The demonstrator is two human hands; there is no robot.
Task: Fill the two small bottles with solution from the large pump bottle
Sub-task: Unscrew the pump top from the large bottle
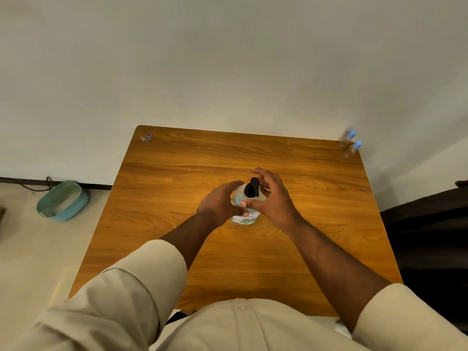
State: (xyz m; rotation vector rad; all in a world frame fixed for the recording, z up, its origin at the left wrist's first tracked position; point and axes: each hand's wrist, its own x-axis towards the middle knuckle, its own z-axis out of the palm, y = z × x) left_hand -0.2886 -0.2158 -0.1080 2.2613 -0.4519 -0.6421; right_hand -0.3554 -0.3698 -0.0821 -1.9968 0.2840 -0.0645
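The large pump bottle (pixel 246 210) is standing upright near the middle of the wooden surface (pixel 177 173). It is clear, with pale blue liquid inside, a white label low on its front and a black pump head (pixel 251 186) on top.

The left hand (pixel 219 203) is wrapping around the left side of the bottle, with the fingers curling against its body and the thumb lying across the front, just above the label. The right hand (pixel 272 196) is sitting on the right side, near the top. Its thumb is touching the front of the bottle close to the left thumb, and its fingers are arching loosely over and behind the pump head. I cannot tell if these fingers are touching the pump or only hovering beside it. Both hands are half closed around the bottle, not spread flat.

The two small bottles (pixel 350 144) with blue caps are standing close together at the far right corner of the surface, well apart from the hands. They are blurred.

A small dark object (pixel 147 137) is lying at the far left corner. On the floor to the left, a teal basket (pixel 62 201) is resting beside the wall. Beige sleeves (pixel 141 269) are rolled up on both forearms.
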